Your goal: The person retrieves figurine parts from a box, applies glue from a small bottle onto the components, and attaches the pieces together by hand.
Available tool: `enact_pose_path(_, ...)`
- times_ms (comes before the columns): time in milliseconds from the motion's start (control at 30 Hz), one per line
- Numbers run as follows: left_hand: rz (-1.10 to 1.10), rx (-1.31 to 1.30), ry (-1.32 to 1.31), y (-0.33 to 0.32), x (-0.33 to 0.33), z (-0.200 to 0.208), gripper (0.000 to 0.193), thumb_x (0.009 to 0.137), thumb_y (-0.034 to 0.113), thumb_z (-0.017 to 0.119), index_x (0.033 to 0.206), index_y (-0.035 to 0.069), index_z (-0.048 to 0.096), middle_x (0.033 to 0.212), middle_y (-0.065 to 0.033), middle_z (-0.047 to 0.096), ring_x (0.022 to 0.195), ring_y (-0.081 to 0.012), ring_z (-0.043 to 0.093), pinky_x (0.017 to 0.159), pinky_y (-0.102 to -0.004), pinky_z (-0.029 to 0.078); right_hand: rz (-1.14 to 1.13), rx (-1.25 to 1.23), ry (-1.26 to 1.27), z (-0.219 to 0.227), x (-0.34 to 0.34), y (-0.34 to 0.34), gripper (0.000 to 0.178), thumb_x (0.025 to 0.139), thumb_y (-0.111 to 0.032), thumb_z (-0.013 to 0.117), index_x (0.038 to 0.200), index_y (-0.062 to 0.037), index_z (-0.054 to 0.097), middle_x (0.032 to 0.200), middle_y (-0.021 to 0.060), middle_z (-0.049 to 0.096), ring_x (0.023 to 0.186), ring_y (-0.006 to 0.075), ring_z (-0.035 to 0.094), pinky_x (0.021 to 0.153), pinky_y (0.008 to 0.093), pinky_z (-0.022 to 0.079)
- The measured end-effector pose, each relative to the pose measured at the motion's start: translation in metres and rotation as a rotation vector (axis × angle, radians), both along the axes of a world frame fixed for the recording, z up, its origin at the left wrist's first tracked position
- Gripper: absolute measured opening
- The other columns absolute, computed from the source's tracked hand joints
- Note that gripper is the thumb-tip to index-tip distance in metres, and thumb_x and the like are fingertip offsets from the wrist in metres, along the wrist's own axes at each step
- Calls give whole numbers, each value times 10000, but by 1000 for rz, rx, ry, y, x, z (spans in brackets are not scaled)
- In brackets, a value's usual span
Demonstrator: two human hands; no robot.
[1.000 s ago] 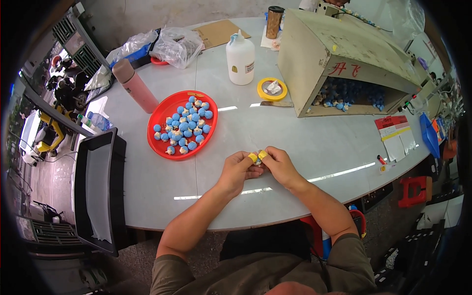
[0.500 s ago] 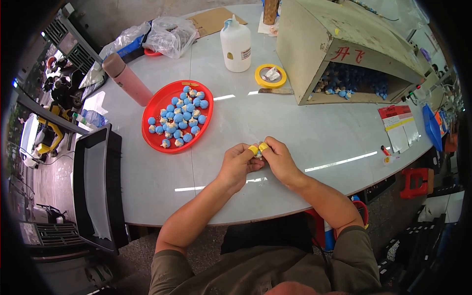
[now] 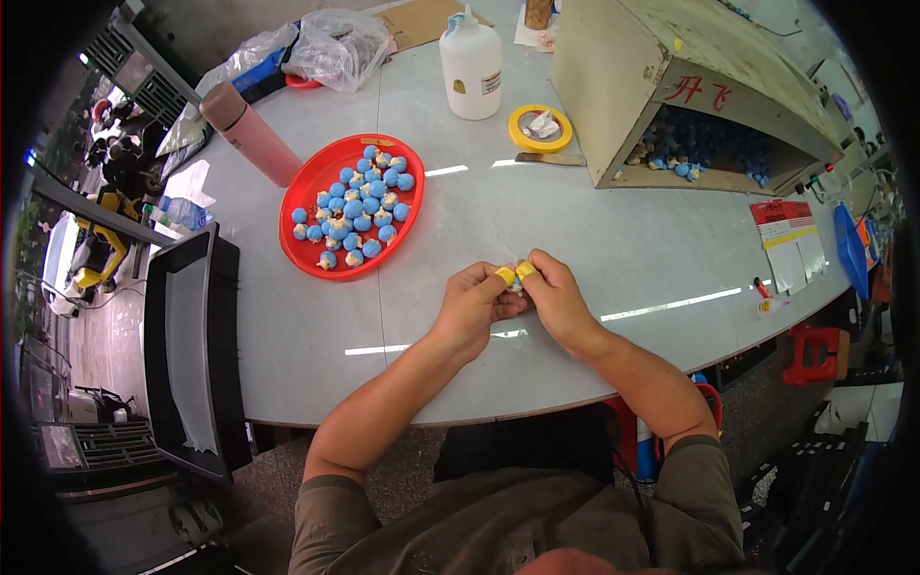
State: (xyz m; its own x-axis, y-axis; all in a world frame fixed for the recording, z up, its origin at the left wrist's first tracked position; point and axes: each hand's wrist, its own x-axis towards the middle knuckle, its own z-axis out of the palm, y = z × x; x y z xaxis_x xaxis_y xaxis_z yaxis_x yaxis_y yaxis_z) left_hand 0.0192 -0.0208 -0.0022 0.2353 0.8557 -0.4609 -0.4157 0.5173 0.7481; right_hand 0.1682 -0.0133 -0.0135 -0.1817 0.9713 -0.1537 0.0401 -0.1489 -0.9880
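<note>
Pinching a small piece [image 3: 516, 286], both hands [image 3: 470, 307] [image 3: 556, 299] curled

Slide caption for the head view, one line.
Left hand and right hand pinch a small piece over a grey table; a red tray holds blue-and-cream pieces.

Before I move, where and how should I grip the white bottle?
Probably grip the white bottle around its broad body, from the near left: it stands upright, its top narrows into a spout, and the yellow roll lies to its right.

The shirt [image 3: 431, 527] is olive-brown with short, loose sleeves [image 3: 331, 517], and yellow bands [image 3: 505, 276] wrap both thumbs [image 3: 486, 291].
</note>
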Motion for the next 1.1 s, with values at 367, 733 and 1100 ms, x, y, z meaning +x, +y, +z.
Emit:
enact_pose_path(367, 11, 8, 4, 0, 1, -3, 118, 959, 164, 552, 924, 52, 568, 860, -62, 653, 747, -141, 656, 695, -265, 525, -19, 18, -45, -2, -1, 0, 247, 942, -178, 488, 757, -22, 435, 687, 27, 465, 660, 96, 404, 587, 290, 384)
enact_pose_path(733, 16, 5, 14, -1, 1, -2, 103, 955, 139, 536, 922, 47, 566, 882, -70, 643, 765, -149, 646, 713, -283, 530, -27, 55, -72, -2, -2, -1, 235, 941, -173, 483, 773, -11, 452, 688, 49, 487, 659, 113, 431, 603, 302, 404)
enact_pose_path(1100, 15, 8, 7, -2, -2, 0, 123, 966, 157, 526, 947, 40, 556, 894, -89, 647, 750, -147, 650, 695, -264, 520, -25, 72, -130, 0, -3, -1, 215, 930, -176, 476, 802, -3, 476, 711, 83, 531, 657, 155, 470, 624, 325, 423)
